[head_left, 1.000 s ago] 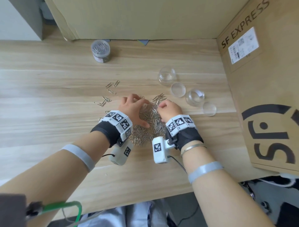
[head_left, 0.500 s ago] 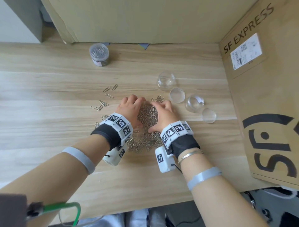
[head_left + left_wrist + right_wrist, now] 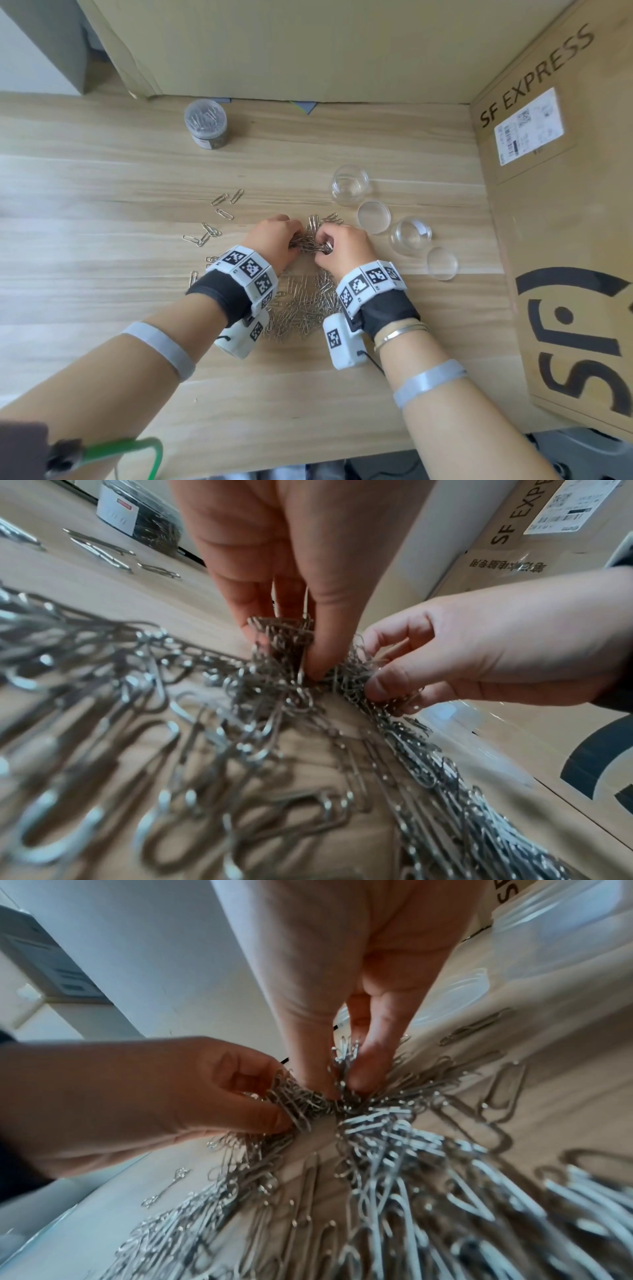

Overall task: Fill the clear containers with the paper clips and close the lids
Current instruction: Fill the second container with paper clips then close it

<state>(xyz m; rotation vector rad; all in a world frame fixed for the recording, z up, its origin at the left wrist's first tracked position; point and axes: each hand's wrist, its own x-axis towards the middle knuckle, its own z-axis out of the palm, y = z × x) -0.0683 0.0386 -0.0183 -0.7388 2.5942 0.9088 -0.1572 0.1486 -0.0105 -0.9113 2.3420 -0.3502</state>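
Note:
A heap of silver paper clips [image 3: 305, 308] lies on the wooden table [image 3: 102, 274] between my wrists. My left hand [image 3: 279, 240] pinches a bunch of clips [image 3: 281, 639] from the heap's far end. My right hand [image 3: 337, 240] pinches another bunch [image 3: 346, 1053] right beside it, the two hands nearly touching. Two clear containers stand open and empty to the right, one farther back [image 3: 349, 183] and one nearer [image 3: 409, 233]. Their two clear lids lie flat on the table, one between the containers [image 3: 374, 212] and one nearer [image 3: 442, 263].
A closed container full of clips [image 3: 205, 123] stands at the back left. Loose clips [image 3: 214, 219] lie scattered left of the hands. A large SF Express cardboard box [image 3: 565, 205] walls the right side, and another cardboard box [image 3: 274, 44] the back.
Both hands lay with fingers spread over the heap before. Now the fingers have curled and each hand pinches a bunch of clips at the heap's far end.

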